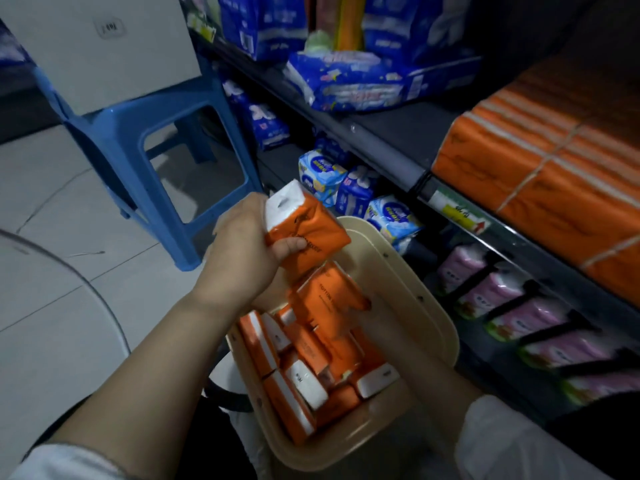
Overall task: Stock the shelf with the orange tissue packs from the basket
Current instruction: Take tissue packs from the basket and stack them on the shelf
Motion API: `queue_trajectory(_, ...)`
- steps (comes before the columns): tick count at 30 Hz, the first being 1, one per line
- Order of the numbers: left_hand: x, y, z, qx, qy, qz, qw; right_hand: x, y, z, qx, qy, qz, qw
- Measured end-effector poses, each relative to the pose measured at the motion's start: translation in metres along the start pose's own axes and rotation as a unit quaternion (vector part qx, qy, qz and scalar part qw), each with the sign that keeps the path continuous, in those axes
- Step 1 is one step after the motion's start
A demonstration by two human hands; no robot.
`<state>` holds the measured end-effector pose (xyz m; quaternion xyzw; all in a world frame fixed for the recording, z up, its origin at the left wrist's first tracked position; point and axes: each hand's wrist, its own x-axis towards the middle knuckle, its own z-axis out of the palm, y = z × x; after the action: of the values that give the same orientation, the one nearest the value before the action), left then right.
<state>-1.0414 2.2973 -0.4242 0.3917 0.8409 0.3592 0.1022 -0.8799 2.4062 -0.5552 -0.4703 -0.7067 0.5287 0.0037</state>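
My left hand (242, 251) grips an orange tissue pack (308, 226) with a white end, raised above the far end of the beige basket (434, 306). Several more orange tissue packs (311, 372) lie jumbled inside the basket. My right hand (349, 318), blurred, reaches into the basket from the lower right and holds a second orange pack (325, 292) just below the first. On the shelf (391, 147) at the right, stacked rows of orange packs (540, 178) stand together.
A blue plastic stool (152, 147) bearing a white box (97, 46) stands left of the shelf on the tiled floor. Blue packages (363, 84) occupy the shelf's left part. Blue-white packs (322, 174) and pink packs (519, 306) fill the lower shelf beside the basket.
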Motion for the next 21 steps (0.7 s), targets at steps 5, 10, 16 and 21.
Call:
queue_trajectory(5,-0.008,0.02,-0.002,-0.052,0.024,0.014,0.998,-0.037,0.008,-0.016,0.052,0.067,-0.01,0.996)
queue_trajectory(10,-0.024,0.034,-0.005,-0.086,0.048,0.025,0.995,-0.067,0.004,-0.045,0.075,0.133,-0.017,0.988)
queue_trajectory(16,-0.045,0.059,0.001,-0.12,0.084,0.056,0.988,-0.108,-0.011,-0.091,0.182,0.199,-0.073,0.96)
queue_trajectory(21,-0.073,0.1,0.011,-0.138,0.112,0.097,0.979,-0.148,-0.014,-0.126,0.243,0.282,-0.134,0.919)
